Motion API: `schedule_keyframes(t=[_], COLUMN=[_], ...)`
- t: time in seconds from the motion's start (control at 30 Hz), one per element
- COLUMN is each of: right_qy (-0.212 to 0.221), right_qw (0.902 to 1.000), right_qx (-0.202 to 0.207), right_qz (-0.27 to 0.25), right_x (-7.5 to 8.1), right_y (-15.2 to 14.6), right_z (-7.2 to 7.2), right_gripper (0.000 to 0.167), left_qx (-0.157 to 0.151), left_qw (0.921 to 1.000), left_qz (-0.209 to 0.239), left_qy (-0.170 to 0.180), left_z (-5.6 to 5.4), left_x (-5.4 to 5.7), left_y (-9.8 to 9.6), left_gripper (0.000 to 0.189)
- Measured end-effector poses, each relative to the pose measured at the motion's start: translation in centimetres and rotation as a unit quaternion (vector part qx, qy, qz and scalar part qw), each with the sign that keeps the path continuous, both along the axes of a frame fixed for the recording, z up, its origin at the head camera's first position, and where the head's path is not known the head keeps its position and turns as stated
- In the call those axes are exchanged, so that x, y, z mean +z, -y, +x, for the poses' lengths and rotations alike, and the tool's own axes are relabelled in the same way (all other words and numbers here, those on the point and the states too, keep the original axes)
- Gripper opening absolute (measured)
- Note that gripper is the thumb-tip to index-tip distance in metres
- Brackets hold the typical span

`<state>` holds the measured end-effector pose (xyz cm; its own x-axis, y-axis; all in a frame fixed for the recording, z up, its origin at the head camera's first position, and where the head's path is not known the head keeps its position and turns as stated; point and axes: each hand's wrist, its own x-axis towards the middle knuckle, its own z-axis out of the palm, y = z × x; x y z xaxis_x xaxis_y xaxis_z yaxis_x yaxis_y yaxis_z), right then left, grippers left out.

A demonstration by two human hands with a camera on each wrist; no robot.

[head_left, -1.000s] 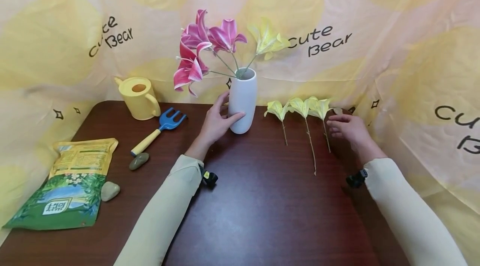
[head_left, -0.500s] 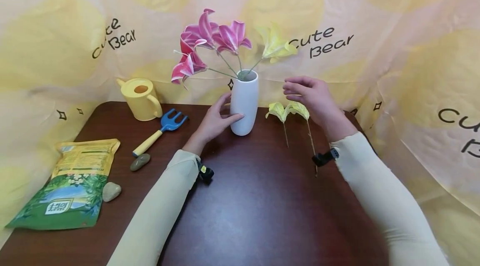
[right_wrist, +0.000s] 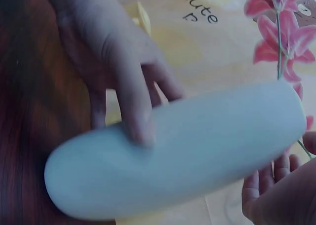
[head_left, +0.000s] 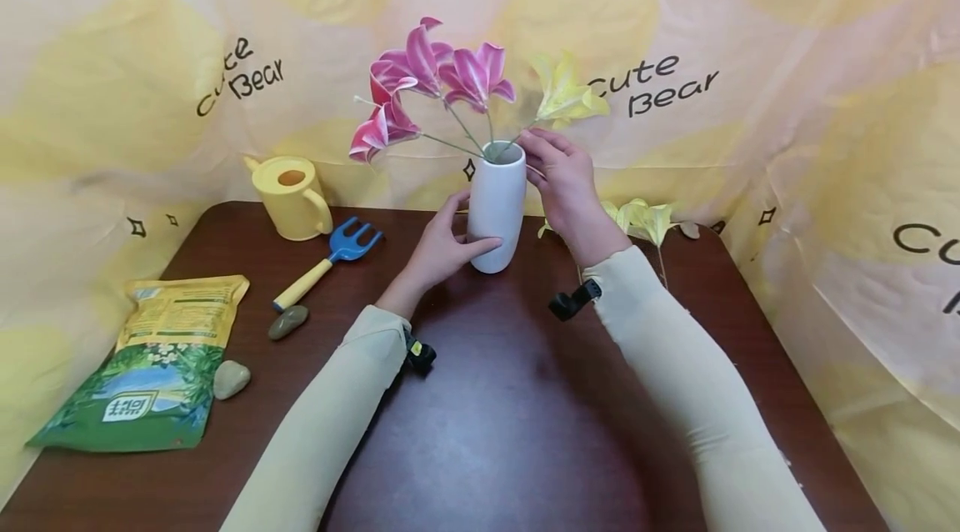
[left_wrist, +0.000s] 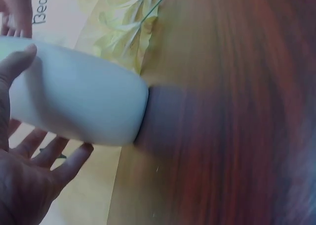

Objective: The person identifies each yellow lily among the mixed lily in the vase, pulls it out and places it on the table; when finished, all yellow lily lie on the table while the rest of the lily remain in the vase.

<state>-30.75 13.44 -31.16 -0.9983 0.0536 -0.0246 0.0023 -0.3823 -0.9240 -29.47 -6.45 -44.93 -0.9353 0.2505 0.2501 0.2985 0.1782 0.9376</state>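
Observation:
A white vase (head_left: 497, 207) stands at the back of the table. My left hand (head_left: 438, 244) grips its left side, thumb across the front and fingers behind, as the left wrist view of the vase (left_wrist: 84, 96) also shows. Several artificial lilies lean out of it: pink ones (head_left: 416, 61) to the left and a yellow lily (head_left: 566, 94) to the right. My right hand (head_left: 566, 182) is up beside the rim, fingers loosely bent and apart, fingertips right at the yellow lily's stem. More yellow lilies (head_left: 652, 222) lie on the table, partly hidden behind the right forearm.
On the left are a yellow watering can (head_left: 288, 194), a blue hand fork (head_left: 322, 265) with a yellow handle, two stones (head_left: 288, 322) and a green-yellow bag (head_left: 150, 373). A printed cloth (head_left: 637, 15) hangs close behind the table. A small stone (head_left: 688, 229) lies at the back right.
My right hand has moved left from beside the lilies on the table, over them, to the vase's rim. My left hand keeps its grip on the vase.

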Motion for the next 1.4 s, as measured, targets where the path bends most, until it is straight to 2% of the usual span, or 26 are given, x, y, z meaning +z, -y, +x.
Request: schedule_keyframes(t=[0.2, 0.47, 0.67, 0.8, 1.0, 1.1, 1.23, 1.4], right_qy=[-0.003, -0.037, -0.061, -0.073, -0.065, -0.082, -0.094, -0.066], right_qw=[0.9989, 0.9967, 0.9943, 0.9919, 0.9855, 0.9845, 0.9896, 0.9954], right_qx=[-0.040, -0.072, -0.088, -0.102, -0.118, -0.113, -0.096, -0.064], right_qz=[-0.023, -0.007, 0.000, -0.020, -0.103, -0.106, -0.051, 0.025], right_x=[0.0, 0.4, 1.2, 2.2, 6.2, 7.7, 7.5, 5.2], right_y=[0.9, 1.0, 0.7, -0.2, -4.6, -7.5, -11.0, -15.7], right_z=[-0.2, -0.4, -0.3, -0.5, 0.8, 1.6, 2.4, 3.4], right_gripper=[0.011, 0.027, 0.011, 0.012, 0.021, 0.026, 0.027, 0.027], left_qx=[0.028, 0.030, 0.028, 0.024, 0.018, 0.020, 0.027, 0.033], left_qw=[0.9996, 0.9995, 0.9996, 0.9997, 0.9998, 0.9998, 0.9996, 0.9993], left_qz=[-0.008, -0.008, -0.001, 0.000, -0.001, -0.007, -0.011, -0.015], left_qy=[-0.007, -0.010, -0.007, -0.006, -0.003, -0.003, -0.004, -0.002], left_z=[0.4, 0.4, 0.5, 0.5, 0.8, 1.0, 1.1, 1.0], left_x=[0.1, 0.4, 0.4, 0.1, -0.1, 0.0, 0.2, 0.1], left_y=[-0.9, -1.2, -1.3, -1.4, -1.7, -1.4, -0.9, -0.5], left_gripper=[0.092, 0.091, 0.090, 0.090, 0.090, 0.090, 0.090, 0.091])
